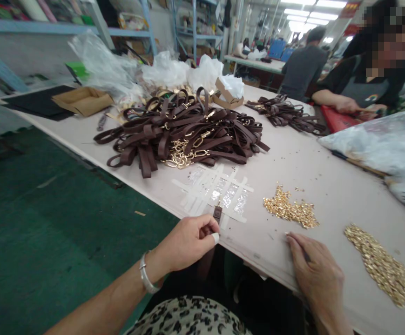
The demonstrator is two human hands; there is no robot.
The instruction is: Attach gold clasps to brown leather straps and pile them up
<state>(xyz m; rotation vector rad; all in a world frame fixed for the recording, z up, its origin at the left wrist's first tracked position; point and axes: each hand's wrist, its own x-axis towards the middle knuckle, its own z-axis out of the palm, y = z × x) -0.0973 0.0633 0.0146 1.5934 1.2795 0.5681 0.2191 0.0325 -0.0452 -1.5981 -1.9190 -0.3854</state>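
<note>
Head view, my left hand: fingers curled and thumb bent in, my left hand pinches a brown strap at the near edge of the table.
The strap in my grip: its end lies on the tabletop just beyond my left fingertips, with a bit of gold metal at the tip; the rest hangs below that hand, past the edge.
My right hand: my right hand rests low at the table edge, well apart from the left, thumb and forefinger drawn close; I cannot tell whether they pinch a small piece.
Orange-gold pieces: one loose pile lies just beyond my right fingertips.
Paler gold pieces: a longer pile spreads to the right of my right hand.
Taped patch: pale strips over shiny film, just beyond my left hand, with the strap's end at its near side.
Strap heap: a tangle of brown straps with gold clasps, farther beyond my left hand.
Smaller strap bundle: more brown straps, far beyond my right hand.
Co-worker: a person in a dark apron, far beyond my right hand and to its right, hands above something red.
</note>
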